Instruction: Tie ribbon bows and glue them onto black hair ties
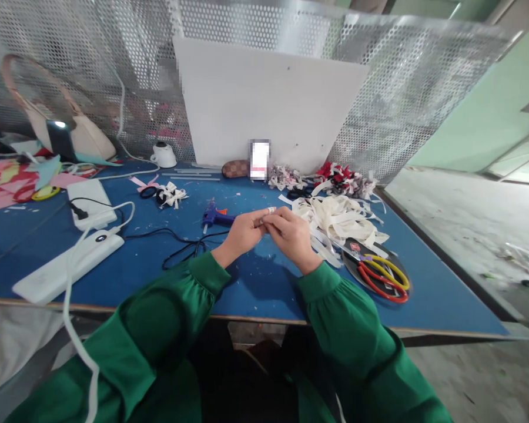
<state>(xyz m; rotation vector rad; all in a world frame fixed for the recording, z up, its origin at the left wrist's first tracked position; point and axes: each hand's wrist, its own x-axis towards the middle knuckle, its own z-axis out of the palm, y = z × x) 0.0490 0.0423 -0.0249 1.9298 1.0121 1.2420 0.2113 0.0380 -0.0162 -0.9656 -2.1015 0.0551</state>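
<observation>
My left hand [245, 233] and my right hand [291, 233] meet over the blue table, fingertips pressed together. Something small and whitish shows at their fingertips, too small to make out. Just left of my left hand lies a blue glue gun [218, 218] with an orange trigger. A loose pile of cream fabric strips [335, 214] spreads to the right of my right hand. Scissors with red and yellow handles [385, 281] rest on a dark round plate [351, 265] nearer the table's right side.
White power strips [66, 264] and cables lie on the left. Behind stand a lit phone [260, 160], a brown checked case [235, 169], finished-looking bows [285, 176] and a white board [268, 100]. A beige handbag [88, 138] and a white cup [164, 156] are at the back left.
</observation>
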